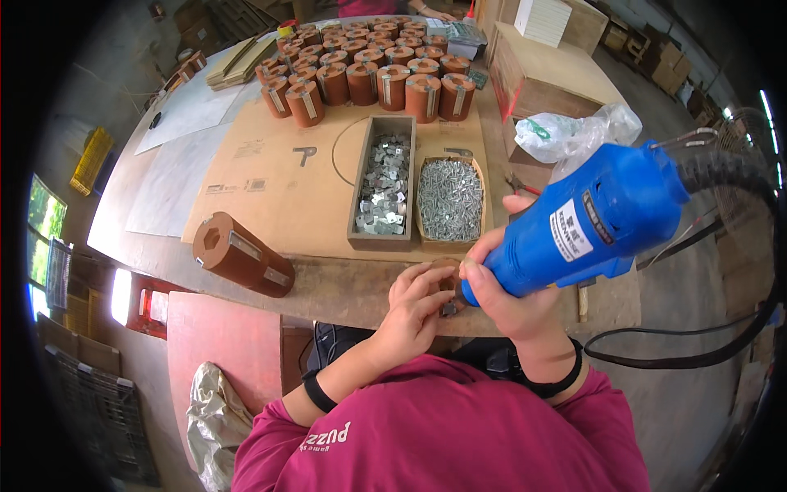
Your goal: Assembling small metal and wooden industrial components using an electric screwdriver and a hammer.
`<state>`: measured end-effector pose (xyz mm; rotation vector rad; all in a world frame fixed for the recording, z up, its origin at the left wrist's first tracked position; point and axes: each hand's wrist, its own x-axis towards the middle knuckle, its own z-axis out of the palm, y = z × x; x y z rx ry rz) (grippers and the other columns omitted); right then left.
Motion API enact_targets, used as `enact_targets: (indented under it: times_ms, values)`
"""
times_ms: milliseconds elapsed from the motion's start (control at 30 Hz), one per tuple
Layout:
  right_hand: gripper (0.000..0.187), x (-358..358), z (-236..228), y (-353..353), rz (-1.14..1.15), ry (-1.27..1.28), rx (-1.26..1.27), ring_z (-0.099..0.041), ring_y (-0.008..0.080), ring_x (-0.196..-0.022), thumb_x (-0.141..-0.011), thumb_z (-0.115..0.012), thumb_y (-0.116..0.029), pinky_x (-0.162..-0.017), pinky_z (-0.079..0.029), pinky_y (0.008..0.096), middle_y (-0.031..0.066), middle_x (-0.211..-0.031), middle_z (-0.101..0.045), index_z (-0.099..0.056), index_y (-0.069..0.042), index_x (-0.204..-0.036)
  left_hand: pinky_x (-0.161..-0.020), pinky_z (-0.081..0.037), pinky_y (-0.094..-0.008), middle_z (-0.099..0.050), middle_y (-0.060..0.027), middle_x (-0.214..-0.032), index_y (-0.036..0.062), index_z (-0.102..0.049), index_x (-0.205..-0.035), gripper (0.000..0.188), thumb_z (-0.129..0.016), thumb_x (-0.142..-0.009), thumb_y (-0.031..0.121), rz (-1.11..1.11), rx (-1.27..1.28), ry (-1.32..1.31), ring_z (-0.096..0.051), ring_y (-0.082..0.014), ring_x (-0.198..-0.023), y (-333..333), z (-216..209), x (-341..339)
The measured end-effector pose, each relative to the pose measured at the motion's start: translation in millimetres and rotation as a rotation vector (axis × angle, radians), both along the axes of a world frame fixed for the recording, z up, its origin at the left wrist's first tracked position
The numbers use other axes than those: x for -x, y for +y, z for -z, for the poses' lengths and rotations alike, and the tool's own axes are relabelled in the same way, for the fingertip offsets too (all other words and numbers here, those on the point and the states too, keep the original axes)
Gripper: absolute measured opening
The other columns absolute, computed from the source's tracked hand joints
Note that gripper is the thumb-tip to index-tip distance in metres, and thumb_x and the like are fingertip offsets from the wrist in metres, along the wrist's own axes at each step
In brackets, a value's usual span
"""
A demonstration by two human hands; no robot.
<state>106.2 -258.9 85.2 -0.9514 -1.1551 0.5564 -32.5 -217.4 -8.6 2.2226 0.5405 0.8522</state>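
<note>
My right hand (520, 299) is wrapped round a blue electric screwdriver (590, 225), which slants down to the left. The tool's tip ends at the table's near edge, beside my left hand (412, 307). The fingers of that hand are closed together around the tip; a small dark piece (448, 308) shows beneath them, too covered to identify. A bit of a brown round part (447, 264) peeks out behind the fingers. To the left, a reddish-brown cylinder (242, 254) with a hexagonal hole in its end and a metal strip along its side stands on the table, looking tilted.
A long box (382, 180) of small metal plates and a carton (451, 201) of screws stand ahead. Several brown cylinders (361, 84) crowd the far table. Pliers (523, 185) and a plastic bag (578, 133) lie to the right. The tool's black cable (721, 354) loops at right.
</note>
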Motion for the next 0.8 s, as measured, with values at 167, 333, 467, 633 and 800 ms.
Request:
enact_targets:
  times_ms: [167, 333, 467, 633, 800]
  values:
    - [0.059, -4, -1, 0, -0.014, -0.289, -0.007, -0.056, 0.0119, -0.067, -0.070, -0.062, 0.003, -0.064, -0.045, 0.0232, 0.0075, -0.075, -0.056, -0.026, 0.002, -0.117, -0.094, -0.026, -0.0448, -0.045, -0.0097, -0.122, 0.0038, -0.060, -0.095, 0.032, -0.050, -0.065, -0.003, -0.027, 0.004, 0.023, -0.034, -0.0350, -0.115, -2, 7, 4]
    - [0.059, -3, 8, 0, -0.008, -0.237, -0.007, -0.057, 0.0121, -0.065, -0.069, -0.062, 0.003, -0.063, -0.046, 0.0221, 0.0075, -0.074, -0.057, -0.026, 0.002, -0.116, -0.095, -0.025, -0.0442, -0.044, -0.0079, -0.123, 0.0035, -0.060, -0.095, 0.031, -0.050, -0.066, -0.003, -0.024, 0.048, 0.000, -0.034, -0.0339, -0.116, -5, 11, 2]
    - [0.059, -4, 11, 0, -0.047, -0.224, -0.014, -0.057, 0.0126, -0.065, -0.070, -0.061, 0.004, -0.063, -0.046, 0.0228, 0.0078, -0.075, -0.057, -0.026, 0.002, -0.116, -0.095, -0.025, -0.0439, -0.044, -0.0077, -0.123, 0.0036, -0.060, -0.095, 0.031, -0.051, -0.067, -0.003, -0.020, 0.030, -0.003, -0.034, -0.0339, -0.116, -3, 14, 1]
    - [0.056, 2, 3, 2, -0.065, -0.250, -0.003, -0.056, 0.0115, -0.065, -0.069, -0.059, 0.007, -0.060, -0.046, 0.0224, 0.0071, -0.075, -0.056, -0.027, 0.002, -0.115, -0.095, -0.024, -0.0450, -0.042, -0.0093, -0.125, 0.0052, -0.059, -0.096, 0.029, -0.057, -0.067, 0.004, -0.023, 0.031, 0.018, -0.033, -0.0353, -0.116, -3, 15, 3]
    - [0.054, 6, 10, 7, -0.058, -0.185, 0.008, -0.055, 0.0094, -0.066, -0.069, -0.058, 0.008, -0.059, -0.045, 0.0210, 0.0053, -0.076, -0.054, -0.029, 0.002, -0.114, -0.094, -0.025, -0.0474, -0.039, -0.0156, -0.124, 0.0074, -0.058, -0.095, 0.036, -0.069, -0.062, 0.017, -0.117, -0.008, -0.010, -0.033, -0.0378, -0.116, -2, 7, -3]
